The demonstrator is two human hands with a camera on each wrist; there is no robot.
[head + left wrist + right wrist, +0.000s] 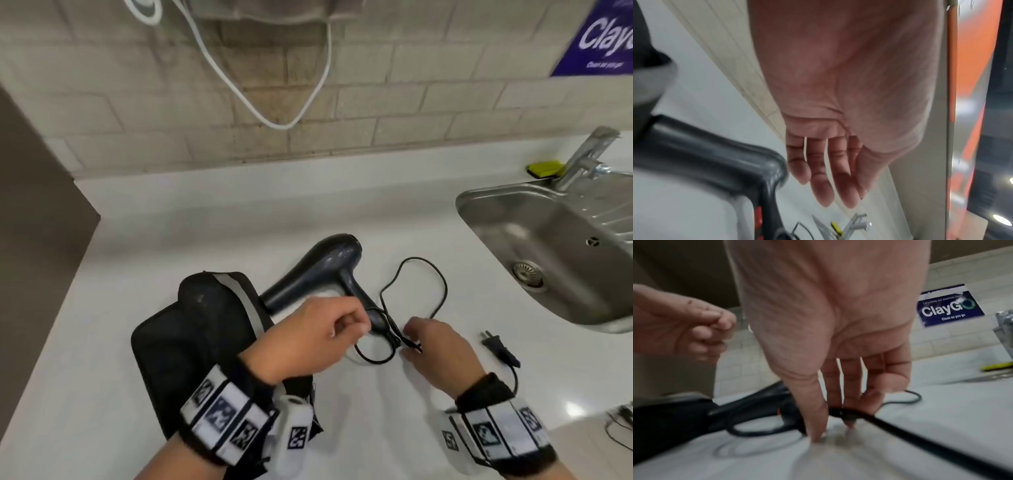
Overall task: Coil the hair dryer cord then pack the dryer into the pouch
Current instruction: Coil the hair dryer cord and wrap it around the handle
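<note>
1. The right hand (435, 346) pinches the black cord (442, 274) just beside the hair dryer (329, 267) handle's butt — fingertips (816, 433) on the counter.
2. The left hand (308, 337) hovers over the handle, fingers loosely curled, holding nothing.
3. The dryer lies flat, handle toward the person; the pouch (191, 342) lies left, the plug (496, 344) right.
4. The white counter (205, 222) meets a steel sink (534, 219) under a tiled wall.
</note>
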